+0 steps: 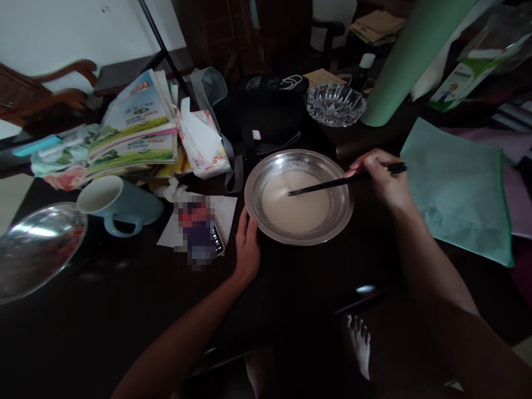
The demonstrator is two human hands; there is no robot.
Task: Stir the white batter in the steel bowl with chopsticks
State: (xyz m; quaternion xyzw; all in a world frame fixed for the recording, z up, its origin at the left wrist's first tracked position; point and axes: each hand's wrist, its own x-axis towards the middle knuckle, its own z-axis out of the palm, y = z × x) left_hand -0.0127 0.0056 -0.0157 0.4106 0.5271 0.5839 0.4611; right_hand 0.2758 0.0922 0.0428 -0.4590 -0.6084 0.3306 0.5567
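A round steel bowl stands on the dark table and holds a pale, creamy liquid. My right hand pinches a pair of dark chopsticks whose tips dip into the liquid. My left hand rests against the bowl's near left rim, fingers curled along it. A phone lies on white paper just left of that hand.
A blue mug and a steel lid sit at the left. Books, a tissue pack and a black bag crowd the back. A glass ashtray, green roll and green cloth lie right.
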